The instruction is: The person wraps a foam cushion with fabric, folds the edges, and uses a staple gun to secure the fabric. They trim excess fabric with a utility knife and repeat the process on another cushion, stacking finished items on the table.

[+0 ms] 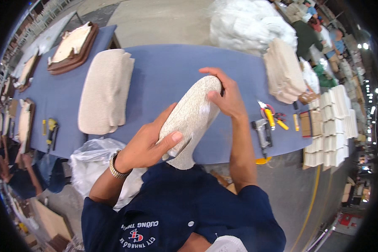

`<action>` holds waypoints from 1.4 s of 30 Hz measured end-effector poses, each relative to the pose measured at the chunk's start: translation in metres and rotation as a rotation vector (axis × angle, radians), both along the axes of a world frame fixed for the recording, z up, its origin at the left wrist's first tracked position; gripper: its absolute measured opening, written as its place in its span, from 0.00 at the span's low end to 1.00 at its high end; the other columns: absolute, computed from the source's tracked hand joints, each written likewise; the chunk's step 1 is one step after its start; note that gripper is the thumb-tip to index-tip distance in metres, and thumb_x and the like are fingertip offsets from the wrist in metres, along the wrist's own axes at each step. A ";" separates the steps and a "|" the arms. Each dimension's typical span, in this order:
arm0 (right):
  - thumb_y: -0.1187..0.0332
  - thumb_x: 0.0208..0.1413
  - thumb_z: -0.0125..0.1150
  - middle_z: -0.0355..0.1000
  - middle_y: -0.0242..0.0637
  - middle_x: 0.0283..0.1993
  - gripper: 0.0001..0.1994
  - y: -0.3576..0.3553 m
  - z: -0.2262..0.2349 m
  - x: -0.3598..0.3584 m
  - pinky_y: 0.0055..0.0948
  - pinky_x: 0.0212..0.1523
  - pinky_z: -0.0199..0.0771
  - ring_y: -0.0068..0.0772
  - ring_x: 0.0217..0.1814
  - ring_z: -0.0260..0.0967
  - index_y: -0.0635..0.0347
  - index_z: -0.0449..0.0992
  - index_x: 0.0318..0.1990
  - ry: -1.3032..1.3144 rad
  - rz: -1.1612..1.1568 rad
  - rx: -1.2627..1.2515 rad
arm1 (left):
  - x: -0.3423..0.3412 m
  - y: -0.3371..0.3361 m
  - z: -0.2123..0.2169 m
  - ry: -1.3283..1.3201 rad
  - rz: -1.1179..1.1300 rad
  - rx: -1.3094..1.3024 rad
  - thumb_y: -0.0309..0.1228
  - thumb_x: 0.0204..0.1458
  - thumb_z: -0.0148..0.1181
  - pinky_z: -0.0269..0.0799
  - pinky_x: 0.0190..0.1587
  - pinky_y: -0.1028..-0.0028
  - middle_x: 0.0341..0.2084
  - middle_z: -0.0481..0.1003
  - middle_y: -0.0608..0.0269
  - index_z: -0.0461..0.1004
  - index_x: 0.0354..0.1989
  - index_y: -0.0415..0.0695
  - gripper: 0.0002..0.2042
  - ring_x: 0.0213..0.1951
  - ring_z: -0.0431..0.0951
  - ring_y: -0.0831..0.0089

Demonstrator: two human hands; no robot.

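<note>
Between my hands, above the near edge of the blue table (164,63), is a long padded cushion (189,109) in beige woven fabric, tilted with its far end to the right. My left hand (149,145) grips its near end, thumb on top, beside a dark slit and a hanging flap of cloth. My right hand (227,94) is closed around the far end, with the thumb on the near face and the index finger raised past the tip. The undersides of both grips are hidden.
Beige fabric pieces are stacked at left (105,92) and far right (283,71). Near the right edge lie yellow-handled tools (269,117) and a staple gun (262,134). Brown pads (73,44) sit far left. A plastic bag (96,155) stands by my left arm; another person (29,176) is at left.
</note>
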State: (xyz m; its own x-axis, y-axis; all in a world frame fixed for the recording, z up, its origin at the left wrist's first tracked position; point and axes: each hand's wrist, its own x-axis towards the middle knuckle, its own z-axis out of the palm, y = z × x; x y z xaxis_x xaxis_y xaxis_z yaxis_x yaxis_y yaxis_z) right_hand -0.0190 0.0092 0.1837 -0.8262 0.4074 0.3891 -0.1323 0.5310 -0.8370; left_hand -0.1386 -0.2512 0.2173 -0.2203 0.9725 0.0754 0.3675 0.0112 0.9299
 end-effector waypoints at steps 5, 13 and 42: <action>0.34 0.47 0.73 0.81 0.40 0.38 0.35 -0.031 0.000 -0.026 0.38 0.44 0.78 0.42 0.41 0.80 0.57 0.79 0.49 0.011 0.176 0.074 | -0.017 -0.046 0.007 0.076 -0.018 -0.102 0.41 0.70 0.52 0.68 0.63 0.62 0.61 0.72 0.37 0.52 0.75 0.31 0.33 0.61 0.76 0.53; 0.35 0.55 0.64 0.76 0.43 0.28 0.29 -0.093 -0.013 -0.054 0.47 0.32 0.75 0.53 0.31 0.77 0.56 0.75 0.37 0.106 -0.065 0.146 | -0.012 -0.023 0.041 0.455 0.245 -0.367 0.37 0.71 0.49 0.74 0.36 0.51 0.25 0.77 0.33 0.61 0.63 0.25 0.24 0.32 0.81 0.37; 0.58 0.71 0.33 0.74 0.57 0.33 0.24 -0.063 -0.265 0.000 0.51 0.39 0.70 0.64 0.35 0.72 0.63 0.76 0.36 -0.107 -0.472 -0.300 | -0.033 0.021 0.025 0.878 0.215 -0.175 0.36 0.66 0.56 0.74 0.55 0.61 0.53 0.78 0.39 0.67 0.68 0.37 0.25 0.52 0.82 0.50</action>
State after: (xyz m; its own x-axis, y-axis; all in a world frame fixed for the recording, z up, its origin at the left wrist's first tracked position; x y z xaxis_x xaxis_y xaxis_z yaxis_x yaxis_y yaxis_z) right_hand -0.0191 -0.0538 -0.0811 -0.5565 0.8216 0.1235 0.1555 0.2490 -0.9559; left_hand -0.1713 -0.2297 0.2427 -0.3308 0.9305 0.1570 0.9146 0.2751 0.2965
